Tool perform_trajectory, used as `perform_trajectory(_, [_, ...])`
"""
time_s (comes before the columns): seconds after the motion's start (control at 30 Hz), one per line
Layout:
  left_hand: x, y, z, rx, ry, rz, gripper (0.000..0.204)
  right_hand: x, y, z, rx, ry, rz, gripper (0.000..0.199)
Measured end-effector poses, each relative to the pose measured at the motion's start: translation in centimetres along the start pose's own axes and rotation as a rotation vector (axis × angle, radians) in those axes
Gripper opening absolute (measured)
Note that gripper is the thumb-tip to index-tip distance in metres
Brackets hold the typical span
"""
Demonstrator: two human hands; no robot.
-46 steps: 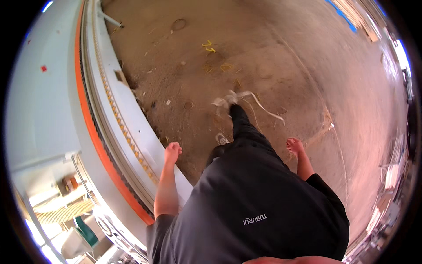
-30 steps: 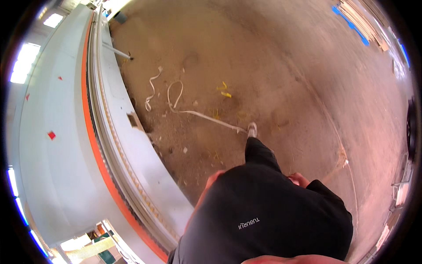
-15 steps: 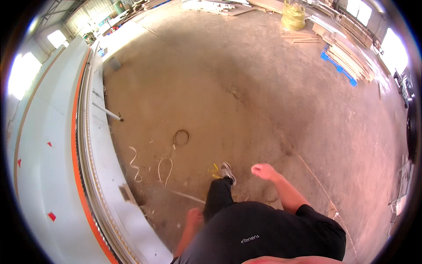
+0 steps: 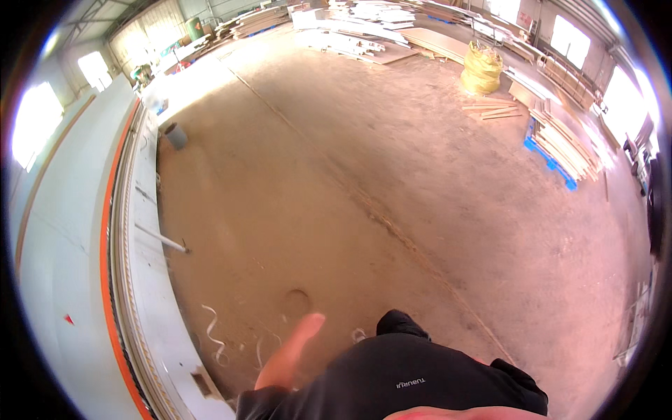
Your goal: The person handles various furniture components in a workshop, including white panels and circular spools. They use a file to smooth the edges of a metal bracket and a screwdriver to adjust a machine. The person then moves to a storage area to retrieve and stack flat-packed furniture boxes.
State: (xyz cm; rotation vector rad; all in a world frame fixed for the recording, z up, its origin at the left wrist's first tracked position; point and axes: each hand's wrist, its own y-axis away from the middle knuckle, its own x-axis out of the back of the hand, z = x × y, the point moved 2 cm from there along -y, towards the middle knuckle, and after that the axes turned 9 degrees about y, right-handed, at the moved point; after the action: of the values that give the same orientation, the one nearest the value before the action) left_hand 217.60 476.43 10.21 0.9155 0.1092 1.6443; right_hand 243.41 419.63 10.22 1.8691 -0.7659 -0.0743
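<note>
Walking along a long grey machine (image 4: pixel 150 329) with an orange stripe; nothing carried, so no handling step under way as far as visible. Work judged at a transit point: nothing picked up, nothing set down.

Left hand (image 4: pixel 297 343) swung forward low in view, blurred, fingers loosely extended, grip wide and empty, touching nothing. Nearest things to it: pale curled strips (image 4: pixel 213 332) lying on the concrete floor (image 4: pixel 336 175), and a round dark patch (image 4: pixel 297 302) on the floor just beyond the fingertips. Right hand not in view, hidden below the black shirt (image 4: pixel 413 378); grip cannot be told. Dark shoe tip (image 4: pixel 397 323) just ahead of the shirt.

Further up: thin metal rod (image 4: pixel 162 239) sticking out from the machine side over the floor. Long crack line (image 4: pixel 392 224) running diagonally across the floor.

Containers, far end: small grey bucket (image 4: pixel 176 136) standing on the floor beside the machine, contents not visible. Yellow bulk sack (image 4: pixel 481 70) upright, bulging, looks full, contents not identifiable. Blue sheet or pallet (image 4: pixel 549 161) on the floor at right, under stacked planks (image 4: pixel 570 143). More board stacks (image 4: pixel 350 35) at the back, well apart from the person.
</note>
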Motion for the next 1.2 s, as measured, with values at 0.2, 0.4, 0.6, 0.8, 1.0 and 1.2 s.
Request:
perform_trajectory(0.2, [17.3, -20.1, 8.7, -0.224, -0.135, 0.176, 0.038, 0.7, -14.7, -22.3, 0.084, -0.024, -0.051, 0.036])
perform_trajectory(0.4, [25.1, -31.8, 10.6, 0.038, 0.071, 0.060, 0.033, 2.9, -32.6, -40.4, 0.332, 0.483, -0.271, 0.037])
perform_trajectory(0.6, [36.3, -41.2, 6.7, 0.259, -0.109, 0.040, 0.029, 13.1, -51.5, -68.2, 0.777, 1.574, -0.258, 0.033])
perform_trajectory(0.8, [49.7, -55.2, 5.1, 0.429, -0.077, 0.083, 0.026, 15.7, -56.2, -104.9, 0.437, 0.397, -0.165, 0.022])
perform_trajectory(1.0, [66.0, -73.6, 3.1, 0.418, -0.214, -0.021, 0.024, 11.0, -61.3, -123.3, 0.459, 0.480, -0.163, 0.022])
perform_trajectory(1.2, [85.3, -99.9, 5.9, -0.127, -0.708, -0.091, 0.024, 15.6, -69.1, -133.7, 1.075, 1.105, -0.112, 0.020])
